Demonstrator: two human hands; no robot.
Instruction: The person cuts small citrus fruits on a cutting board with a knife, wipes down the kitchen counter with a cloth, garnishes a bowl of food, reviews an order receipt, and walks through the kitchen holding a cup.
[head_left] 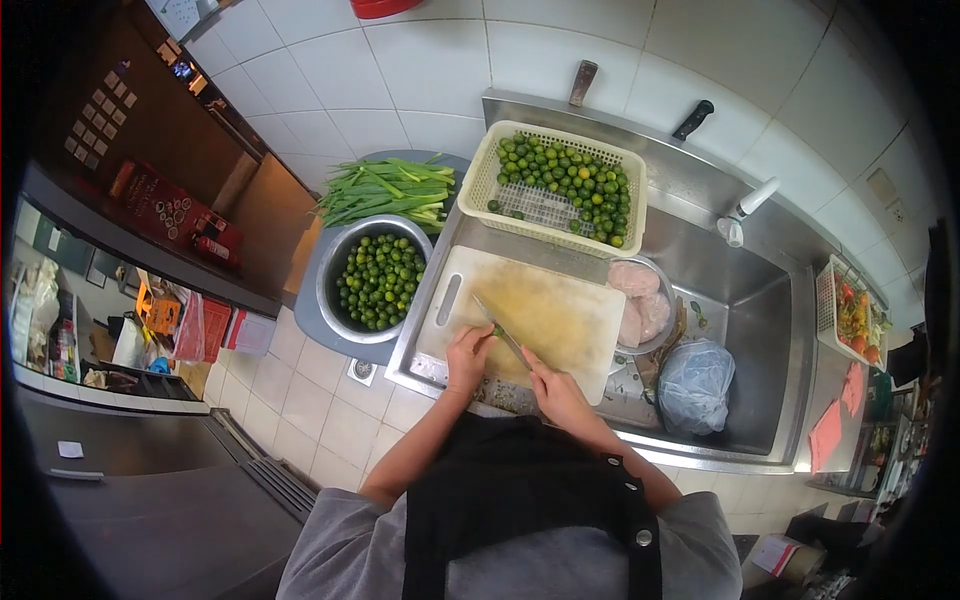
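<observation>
chopping small green limes on a board over the sink

right hand (555, 392) is curled shut round the handle of a knife (503, 334), blade angled up and left across the pale cutting board (560, 310), which sits over the left part of the steel sink (760, 330). left hand (468, 357) is bunched up, fingertips pinning a small green lime (497, 331) right against the blade; can't really tell how much of it is gripped. just left of the board there's a metal bowl (330, 275) full of limes, with green onions (385, 190) behind it. a yellow basket (480, 175) with more limes sits behind the board. right of the board is a bowl of raw chicken (640, 300), and a tied plastic bag (695, 385) near it in the sink.
</observation>
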